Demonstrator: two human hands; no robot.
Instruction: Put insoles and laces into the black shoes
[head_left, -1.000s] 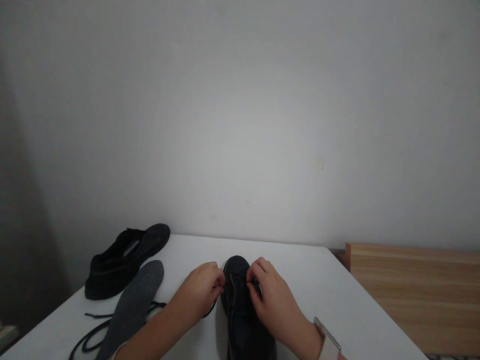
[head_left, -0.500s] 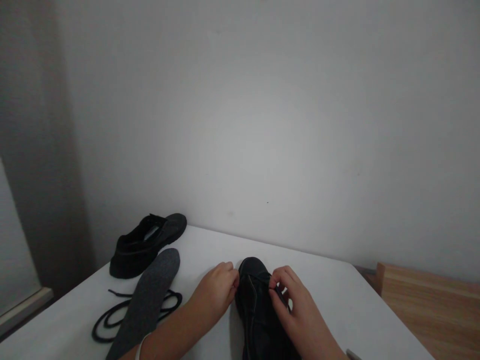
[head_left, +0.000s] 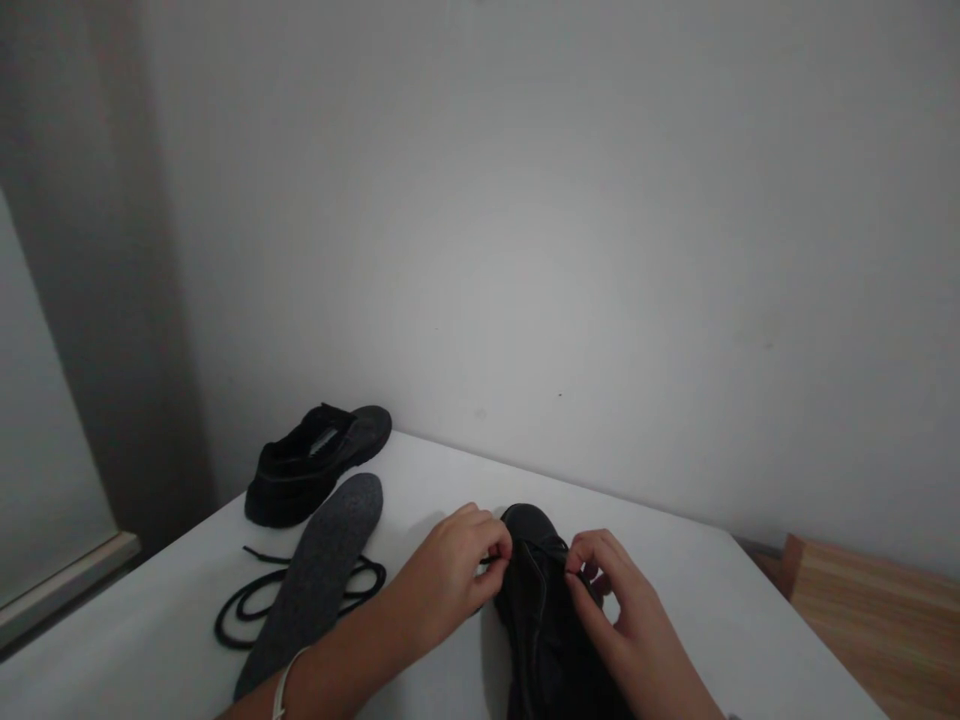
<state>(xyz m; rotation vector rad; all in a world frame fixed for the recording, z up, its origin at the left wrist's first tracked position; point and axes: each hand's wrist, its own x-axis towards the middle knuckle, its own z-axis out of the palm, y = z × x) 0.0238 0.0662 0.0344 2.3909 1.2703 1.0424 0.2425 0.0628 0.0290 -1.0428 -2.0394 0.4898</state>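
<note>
A black shoe [head_left: 536, 620] lies on the white table in front of me, toe pointing away. My left hand [head_left: 465, 560] is beside its toe on the left, thumb and forefinger pinched on a thin black shoelace [head_left: 491, 561]. At the shoe's right side, my right hand [head_left: 619, 605] has thumb and forefinger pinched together on the dark lace by the eyelets. The lace also crosses the front of the shoe near the toe. My right hand's fingers partly cover the eyelet edge.
Another black shoe [head_left: 319, 465], without visible laces, stands at the table's far left. A grey felt insole [head_left: 319, 580] lies nearer, on top of a loose coiled black shoelace [head_left: 229, 618]. A wall rises behind the white table [head_left: 757, 625]. A wooden board [head_left: 870, 610] is at the right.
The view has shifted, so the things sit further right in the picture. My left fingers have opened slightly, showing the lace in their pinch. My right hand stays at the shoe's right side.
</note>
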